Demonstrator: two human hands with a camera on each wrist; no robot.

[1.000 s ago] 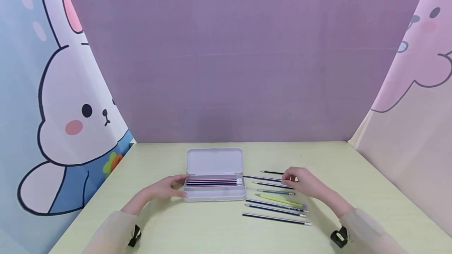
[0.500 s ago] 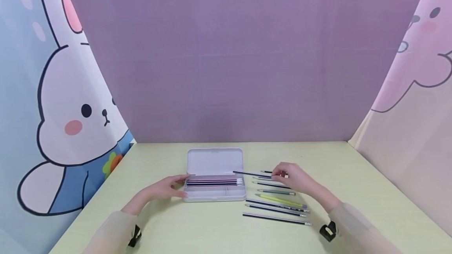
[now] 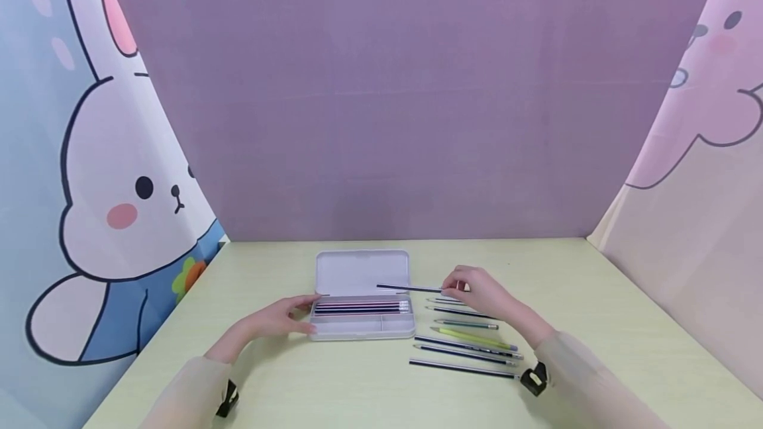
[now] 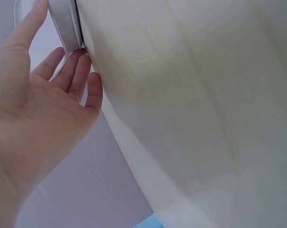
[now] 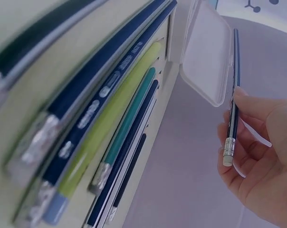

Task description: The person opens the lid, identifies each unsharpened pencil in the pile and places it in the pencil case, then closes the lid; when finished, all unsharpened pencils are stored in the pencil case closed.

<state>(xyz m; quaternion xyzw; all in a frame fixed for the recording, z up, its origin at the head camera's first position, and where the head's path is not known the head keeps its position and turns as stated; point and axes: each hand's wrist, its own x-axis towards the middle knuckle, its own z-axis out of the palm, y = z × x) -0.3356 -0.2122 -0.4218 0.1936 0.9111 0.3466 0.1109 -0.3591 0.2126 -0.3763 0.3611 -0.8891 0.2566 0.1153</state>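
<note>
My left hand [image 3: 271,320] rests against the left end of a white pencil case [image 3: 348,328]. In the left wrist view its fingers look relaxed, with their tips at the case [image 4: 65,23]. The case lies flat with its lid [image 3: 362,271] folded back, and several striped pencils [image 3: 357,308] fill its rear compartment. My right hand [image 3: 485,296] pinches a dark striped pencil [image 3: 411,288] near its eraser end, above the table. That pencil's far end points left, across the lid's right part. In the right wrist view, thumb and fingers hold the pencil [image 5: 235,71] just beyond its metal band.
Right of the case lie several pencils in a loose column, including a yellow-green one [image 3: 473,338], a teal one [image 3: 467,324] and a dark striped one [image 3: 459,367] nearest me. A purple backdrop [image 3: 411,98] stands behind the pale table [image 3: 334,382].
My right hand has lifted the pencil off the row and carried it left and slightly away from me, toward the case. The left hand and the case have stayed put.
</note>
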